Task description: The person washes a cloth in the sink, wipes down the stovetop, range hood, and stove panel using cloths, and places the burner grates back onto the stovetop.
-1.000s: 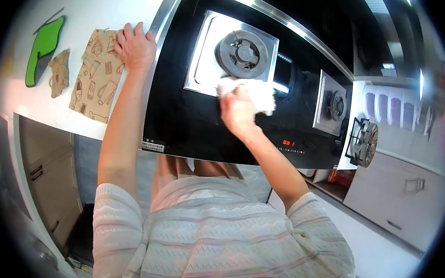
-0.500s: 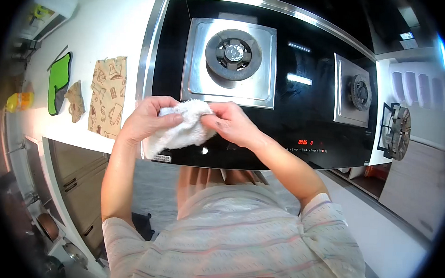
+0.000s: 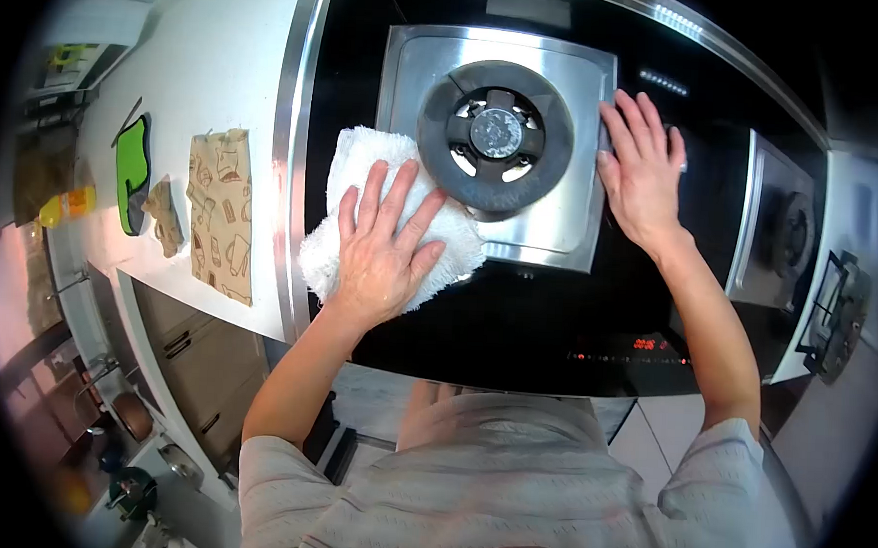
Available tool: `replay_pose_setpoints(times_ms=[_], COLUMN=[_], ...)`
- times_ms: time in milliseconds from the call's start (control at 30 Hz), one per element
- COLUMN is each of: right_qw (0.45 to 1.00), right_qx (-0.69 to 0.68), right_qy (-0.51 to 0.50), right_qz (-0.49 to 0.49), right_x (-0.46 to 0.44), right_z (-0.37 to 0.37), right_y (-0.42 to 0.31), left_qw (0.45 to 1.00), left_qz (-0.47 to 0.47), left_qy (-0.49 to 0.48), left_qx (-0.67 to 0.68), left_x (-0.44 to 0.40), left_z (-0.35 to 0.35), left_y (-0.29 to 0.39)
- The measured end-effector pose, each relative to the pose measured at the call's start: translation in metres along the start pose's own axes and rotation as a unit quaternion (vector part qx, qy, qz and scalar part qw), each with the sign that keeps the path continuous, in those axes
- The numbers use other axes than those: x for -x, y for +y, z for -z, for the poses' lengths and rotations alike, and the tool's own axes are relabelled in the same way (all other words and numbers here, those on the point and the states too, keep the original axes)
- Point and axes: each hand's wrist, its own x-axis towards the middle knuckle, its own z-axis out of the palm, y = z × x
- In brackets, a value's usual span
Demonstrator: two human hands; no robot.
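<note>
A white fluffy cloth (image 3: 351, 162) lies spread over the left edge of the steel burner plate (image 3: 559, 225) and the black glass around it. My left hand (image 3: 381, 247) rests flat on this cloth with its fingers spread. Right of the plate, my right hand (image 3: 644, 170) has its fingers stretched out, the fingertips by the plate's right edge, and holds nothing. Between the two hands sits the round burner (image 3: 496, 134), dark ring outside and pale cap in the middle.
Left on the white counter (image 3: 213, 73) lie a patterned brown sheet (image 3: 221, 216), a crumpled brown piece (image 3: 164, 215) and a green item (image 3: 132, 172). A second burner (image 3: 793, 236) is at the right, with a removed-looking grate (image 3: 842, 316) beyond it.
The cloth, bunched between both hands half a second ago, is now spread out beneath my left hand. My right hand has let go of it and moved right. The view has shifted closer to the burner.
</note>
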Motion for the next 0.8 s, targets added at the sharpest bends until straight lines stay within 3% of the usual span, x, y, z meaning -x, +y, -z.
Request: replay_pose_setpoints(times_ms=[800], right_qw=[0.999], right_qx=[-0.002], right_qy=[-0.012], right_qz=[-0.031], right_x=[-0.003], right_z=[0.001], right_y=[-0.001], left_qw=[0.999], left_qz=[-0.009], left_qy=[-0.046], left_qx=[-0.015], left_x=[-0.039], left_z=[0.0], left_y=[-0.019])
